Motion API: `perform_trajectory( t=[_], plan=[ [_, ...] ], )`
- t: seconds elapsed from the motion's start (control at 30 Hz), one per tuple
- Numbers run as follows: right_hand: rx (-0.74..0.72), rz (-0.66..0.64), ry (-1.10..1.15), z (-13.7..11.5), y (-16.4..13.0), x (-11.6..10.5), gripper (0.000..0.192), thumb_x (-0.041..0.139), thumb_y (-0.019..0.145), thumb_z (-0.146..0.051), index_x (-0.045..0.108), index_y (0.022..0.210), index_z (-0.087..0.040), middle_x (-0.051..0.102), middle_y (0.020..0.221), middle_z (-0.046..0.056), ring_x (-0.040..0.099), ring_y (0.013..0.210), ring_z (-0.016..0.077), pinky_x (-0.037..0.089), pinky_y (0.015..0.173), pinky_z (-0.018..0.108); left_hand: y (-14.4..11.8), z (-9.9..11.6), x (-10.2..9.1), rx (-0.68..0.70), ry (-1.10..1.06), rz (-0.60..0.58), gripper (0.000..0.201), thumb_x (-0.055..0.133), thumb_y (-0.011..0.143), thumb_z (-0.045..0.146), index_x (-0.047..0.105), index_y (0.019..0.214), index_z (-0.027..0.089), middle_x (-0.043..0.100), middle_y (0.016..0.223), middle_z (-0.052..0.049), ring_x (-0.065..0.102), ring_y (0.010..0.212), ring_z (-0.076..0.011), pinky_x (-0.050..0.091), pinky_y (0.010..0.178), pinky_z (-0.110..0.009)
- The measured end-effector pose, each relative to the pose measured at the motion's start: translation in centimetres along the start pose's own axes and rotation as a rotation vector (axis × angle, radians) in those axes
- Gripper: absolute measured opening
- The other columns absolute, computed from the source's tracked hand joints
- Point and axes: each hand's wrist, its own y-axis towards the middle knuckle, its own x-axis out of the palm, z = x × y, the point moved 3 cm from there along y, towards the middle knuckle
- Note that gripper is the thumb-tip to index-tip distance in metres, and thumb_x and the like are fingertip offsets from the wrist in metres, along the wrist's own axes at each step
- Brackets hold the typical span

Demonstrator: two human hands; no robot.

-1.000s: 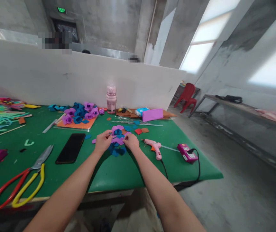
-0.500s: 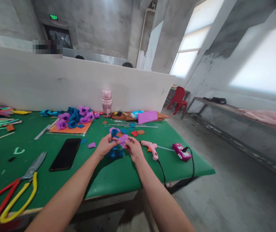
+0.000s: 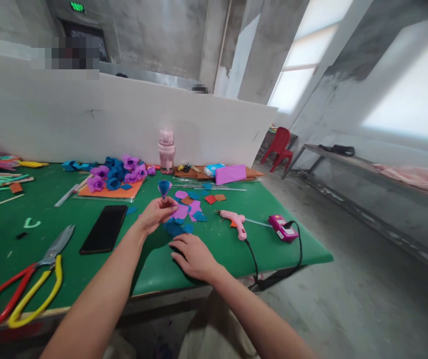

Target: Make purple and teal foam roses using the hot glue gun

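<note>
Keep the small blue foam cone (image 3: 164, 187) pinched upright at the left hand (image 3: 156, 215) fingertips, above the loose petals (image 3: 186, 213). Press the flat, empty right hand (image 3: 192, 255) (just nearer than those petals) lightly on the green table (image 3: 206, 254).

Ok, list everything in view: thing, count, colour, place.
table: one, green, foreground
scissors: one, red and yellow handles, near left
phone: one, black, left of the hands
glue gun: one, pink, right of the cut pieces
power adapter: one, magenta, near right edge
bottle: one, pink, by the white partition
finished flowers: several, purple and blue, on orange sheet
cut pieces: several, pink, blue, red
chair: one, red, background
left hand: holds a small blue flower
right hand: flat on table
</note>
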Motion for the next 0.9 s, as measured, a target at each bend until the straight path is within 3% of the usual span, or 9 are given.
perform_trajectory(
  t=[0.1, 0.23, 0.33, 0.43, 0.5, 0.57, 0.73, 0.83, 0.9],
  plan=[
    [0.053, -0.002, -0.080, 1.1, 2.6, 0.7, 0.025, 0.043, 0.088, -0.024, 0.063, 0.101, -0.016, 0.064, 0.104, 0.011, 0.053, 0.101, 0.0198, 0.037, 0.091, 0.035, 0.2, -0.2, -0.3, 0.017, 0.023, 0.020, 0.031, 0.073, 0.059, 0.031, 0.054, 0.075, 0.014, 0.040, 0.050, 0.008, 0.025, 0.037, -0.0012, 0.013, 0.037, -0.018],
    [0.262, 0.098, 0.113, 4.4, 5.1, -0.5, 0.018, 0.046, 0.084, -0.018, 0.064, 0.089, -0.017, 0.067, 0.088, 0.006, 0.058, 0.084, 0.0166, 0.044, 0.077, 0.028, 0.0, -0.1, -0.2, 0.010, 0.086, -0.044, 0.027, 0.070, 0.062, 0.030, 0.052, 0.075, 0.015, 0.041, 0.052, 0.007, 0.026, 0.039, -0.0021, 0.014, 0.038, -0.019],
    [0.515, 0.251, 0.439, 5.9, 4.0, -1.7, 0.028, 0.038, 0.088, -0.029, 0.063, 0.083, -0.017, 0.064, 0.074, 0.003, 0.057, 0.063, 0.0123, 0.045, 0.059, 0.023, -0.5, 0.0, 0.3, -0.044, 0.177, -0.191, 0.024, 0.067, 0.064, 0.030, 0.053, 0.076, 0.015, 0.042, 0.055, 0.007, 0.028, 0.041, -0.0029, 0.016, 0.038, -0.019],
    [0.652, 0.174, 0.748, 5.4, 2.1, -1.4, 0.036, 0.043, 0.083, -0.046, 0.061, 0.080, -0.016, 0.060, 0.059, 0.001, 0.051, 0.045, 0.0094, 0.040, 0.041, 0.019, -0.7, -0.5, 1.1, -0.091, 0.306, -0.314, 0.021, 0.067, 0.063, 0.027, 0.057, 0.075, 0.014, 0.049, 0.059, 0.004, 0.036, 0.046, -0.0052, 0.022, 0.041, -0.019],
    [0.672, 0.125, 0.764, 4.8, 1.2, -0.9, 0.028, 0.059, 0.073, -0.044, 0.058, 0.075, -0.016, 0.057, 0.051, -0.002, 0.046, 0.038, 0.0075, 0.036, 0.034, 0.017, -0.6, -1.0, 1.5, -0.102, 0.370, -0.343, 0.018, 0.067, 0.062, 0.026, 0.060, 0.072, 0.013, 0.053, 0.060, 0.002, 0.042, 0.052, -0.0076, 0.028, 0.045, -0.019],
    [0.684, 0.154, 0.737, 4.4, 0.8, -0.4, 0.023, 0.066, 0.066, -0.035, 0.054, 0.069, -0.017, 0.055, 0.047, -0.005, 0.043, 0.033, 0.0057, 0.033, 0.031, 0.015, -0.3, -1.6, 1.8, -0.111, 0.395, -0.343, 0.018, 0.067, 0.062, 0.027, 0.061, 0.072, 0.013, 0.054, 0.060, 0.001, 0.043, 0.054, -0.0085, 0.029, 0.046, -0.019],
    [0.731, 0.281, 0.824, 3.7, 0.3, 0.6, 0.020, 0.061, 0.069, -0.034, 0.051, 0.066, -0.017, 0.059, 0.050, -0.003, 0.048, 0.035, 0.0062, 0.039, 0.034, 0.017, 0.0, -2.1, 1.9, -0.135, 0.421, -0.288, 0.025, 0.070, 0.061, 0.034, 0.062, 0.073, 0.013, 0.050, 0.054, 0.004, 0.034, 0.044, -0.0058, 0.020, 0.040, -0.019],
    [0.682, 0.287, 0.699, 3.4, -0.8, -0.9, 0.022, 0.060, 0.071, -0.038, 0.055, 0.074, -0.018, 0.062, 0.056, -0.002, 0.051, 0.040, 0.0084, 0.039, 0.038, 0.019, 0.0, -1.6, 1.7, -0.113, 0.415, -0.269, 0.024, 0.070, 0.061, 0.035, 0.062, 0.067, 0.014, 0.048, 0.051, 0.004, 0.032, 0.042, -0.0053, 0.019, 0.040, -0.020],
    [0.628, 0.353, 0.462, 4.0, -2.3, -3.3, 0.023, 0.057, 0.073, -0.041, 0.058, 0.079, -0.018, 0.062, 0.059, -0.001, 0.054, 0.047, 0.0107, 0.040, 0.044, 0.020, -0.1, -1.6, 1.6, -0.155, 0.423, -0.324, 0.023, 0.072, 0.060, 0.036, 0.064, 0.066, 0.015, 0.050, 0.049, 0.003, 0.032, 0.040, -0.0056, 0.018, 0.039, -0.021]
  ],
)
